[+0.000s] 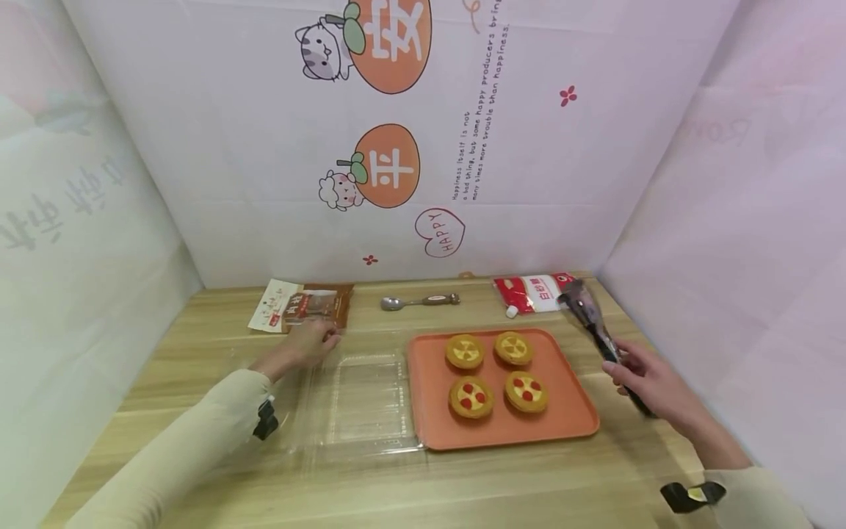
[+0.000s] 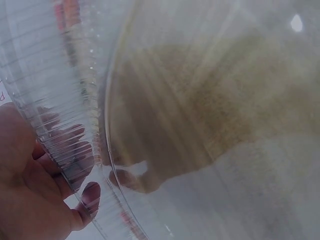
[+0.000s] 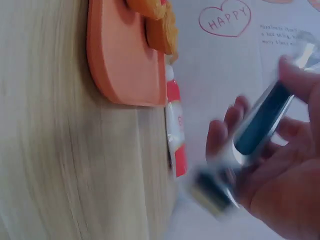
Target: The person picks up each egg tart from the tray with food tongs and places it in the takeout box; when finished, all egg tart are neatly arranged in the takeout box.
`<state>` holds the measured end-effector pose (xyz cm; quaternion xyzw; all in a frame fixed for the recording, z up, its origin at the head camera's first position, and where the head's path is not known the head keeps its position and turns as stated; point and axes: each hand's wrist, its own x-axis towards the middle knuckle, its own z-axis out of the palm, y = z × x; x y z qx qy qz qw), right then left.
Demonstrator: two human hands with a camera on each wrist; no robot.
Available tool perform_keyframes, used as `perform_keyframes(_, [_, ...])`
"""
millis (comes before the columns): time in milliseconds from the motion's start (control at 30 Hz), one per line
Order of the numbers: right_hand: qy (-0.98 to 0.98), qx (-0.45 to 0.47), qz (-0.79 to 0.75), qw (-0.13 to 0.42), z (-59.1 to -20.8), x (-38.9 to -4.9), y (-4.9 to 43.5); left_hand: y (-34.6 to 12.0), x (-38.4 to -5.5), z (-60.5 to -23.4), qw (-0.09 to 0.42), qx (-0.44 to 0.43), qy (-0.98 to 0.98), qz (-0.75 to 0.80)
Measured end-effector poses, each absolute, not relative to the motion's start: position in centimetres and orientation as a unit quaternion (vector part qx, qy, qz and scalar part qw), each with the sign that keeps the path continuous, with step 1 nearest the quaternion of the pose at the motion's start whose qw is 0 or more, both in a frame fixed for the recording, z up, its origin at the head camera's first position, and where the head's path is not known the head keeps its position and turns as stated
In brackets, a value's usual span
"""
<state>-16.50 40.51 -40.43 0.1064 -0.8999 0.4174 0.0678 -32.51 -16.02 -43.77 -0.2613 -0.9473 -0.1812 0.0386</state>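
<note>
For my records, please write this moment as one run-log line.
left hand: at clear plastic container | right hand: holds black-handled tongs | orange tray: four tarts, front two red-topped | spoon: near printed backdrop

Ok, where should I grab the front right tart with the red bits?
The tart is probably best held by its round crust rim, from the right: bare tray lies there, while one tart sits left and another behind. Keeping off the red bits on top seems wise.

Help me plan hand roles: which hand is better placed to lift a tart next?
Probably the right hand: it holds the black-handled utensil beside the orange tray of tarts. The left hand is at the clear container, on the tray's other side.
</note>
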Motion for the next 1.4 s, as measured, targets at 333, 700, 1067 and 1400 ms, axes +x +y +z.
perform_keyframes(333, [-0.973,0.172,0.133,0.082,-36.4,-15.7,39.4,-16.1,-32.6,-44.0,0.038,-0.258,-0.948,-0.182])
perform_keyframes(700, [-0.951,0.293,0.076,0.07,-36.9,-16.1,40.2,-15.8,-32.3,-43.8,0.025,-0.251,-0.95,-0.182])
perform_keyframes(1067, [-0.963,0.262,0.05,0.044,-37.2,-16.2,39.6,-15.9,-32.3,-43.4,0.024,-0.256,-0.948,-0.185])
perform_keyframes(1400, [-0.962,0.265,0.064,0.032,-37.2,-16.0,39.8,-15.9,-32.4,-43.2,0.018,-0.254,-0.947,-0.193])
